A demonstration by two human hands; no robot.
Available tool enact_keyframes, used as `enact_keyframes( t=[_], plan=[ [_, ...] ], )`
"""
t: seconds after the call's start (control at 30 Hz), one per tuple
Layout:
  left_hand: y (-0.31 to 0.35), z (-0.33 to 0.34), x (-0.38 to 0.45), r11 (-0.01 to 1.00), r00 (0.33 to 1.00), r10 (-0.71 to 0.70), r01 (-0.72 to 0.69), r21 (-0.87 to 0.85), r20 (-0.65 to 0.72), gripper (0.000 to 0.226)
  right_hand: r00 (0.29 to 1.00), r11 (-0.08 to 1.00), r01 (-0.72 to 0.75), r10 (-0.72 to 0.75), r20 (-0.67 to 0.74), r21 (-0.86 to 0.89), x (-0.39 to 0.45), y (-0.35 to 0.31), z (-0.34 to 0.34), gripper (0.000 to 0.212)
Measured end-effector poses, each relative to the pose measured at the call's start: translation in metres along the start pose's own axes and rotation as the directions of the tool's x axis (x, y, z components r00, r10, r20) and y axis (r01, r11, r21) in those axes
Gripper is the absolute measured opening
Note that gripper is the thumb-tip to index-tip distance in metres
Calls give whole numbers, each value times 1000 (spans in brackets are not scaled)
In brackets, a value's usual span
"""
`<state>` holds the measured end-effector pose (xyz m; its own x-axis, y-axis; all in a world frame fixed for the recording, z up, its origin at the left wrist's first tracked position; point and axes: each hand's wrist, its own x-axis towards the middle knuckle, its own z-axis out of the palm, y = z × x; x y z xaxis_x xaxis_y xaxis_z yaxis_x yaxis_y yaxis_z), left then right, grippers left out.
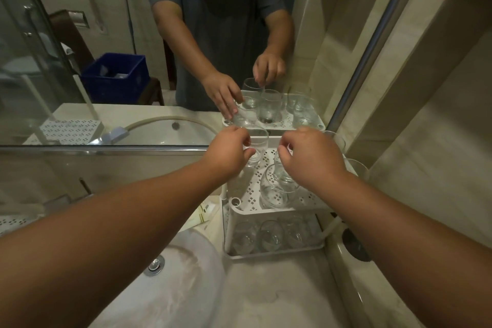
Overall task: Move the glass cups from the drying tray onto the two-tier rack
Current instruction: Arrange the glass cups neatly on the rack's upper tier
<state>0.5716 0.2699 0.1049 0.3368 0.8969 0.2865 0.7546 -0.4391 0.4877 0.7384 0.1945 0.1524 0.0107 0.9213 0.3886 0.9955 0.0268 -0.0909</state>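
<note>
Sink (170,287) sits nearest, at the surface's (279,295) front left. Behind it the rack (239,210) has cups (269,237) on its lower tier and one cup (277,189) at the top tier's front edge. Right hand (311,157) is over the top tier, fingers curled, can't tell if they hold anything. Left hand (229,152) grips a glass (257,141) at the top tier's far left corner, by the mirror (106,48).

No legible text or labels, seemingly.
</note>
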Motion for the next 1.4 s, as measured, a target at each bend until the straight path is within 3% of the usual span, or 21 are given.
enact_keyframes(
  t=[0.1,0.17,0.53,0.73,0.83,0.93,1.13,1.3,1.4],
  plan=[
    [0,1,0,1000,1000,0,0,4,4,20,991,997,-66,71,113,-49,-17,-1,1,17],
    [-1,2,0,1000,1000,-16,16,-14,-5,19,980,994,-109,103,168,30,-24,-1,3,20],
    [-6,1,-3,998,997,-64,63,-14,-41,21,973,973,-174,147,176,149,-39,-8,9,45],
    [-4,-2,-7,991,993,-120,118,-60,-21,41,963,950,-223,179,203,218,-38,-27,12,42],
    [1,-7,-10,982,979,-167,154,-113,-120,51,964,942,-225,178,196,250,-39,-37,14,39],
    [14,-14,-11,973,965,-184,153,-170,-188,50,964,939,-231,184,193,254,-39,-39,14,41],
    [43,-17,-19,979,983,-89,57,-193,-162,43,967,916,-236,187,175,324,-41,-30,5,26],
    [55,-16,-33,995,994,60,-66,-69,-90,38,972,967,-218,227,-62,133,-48,13,-6,16],
    [58,-15,-40,991,991,123,-126,40,60,35,947,949,-314,310,-81,-31,-52,46,-5,21]
  ],
)
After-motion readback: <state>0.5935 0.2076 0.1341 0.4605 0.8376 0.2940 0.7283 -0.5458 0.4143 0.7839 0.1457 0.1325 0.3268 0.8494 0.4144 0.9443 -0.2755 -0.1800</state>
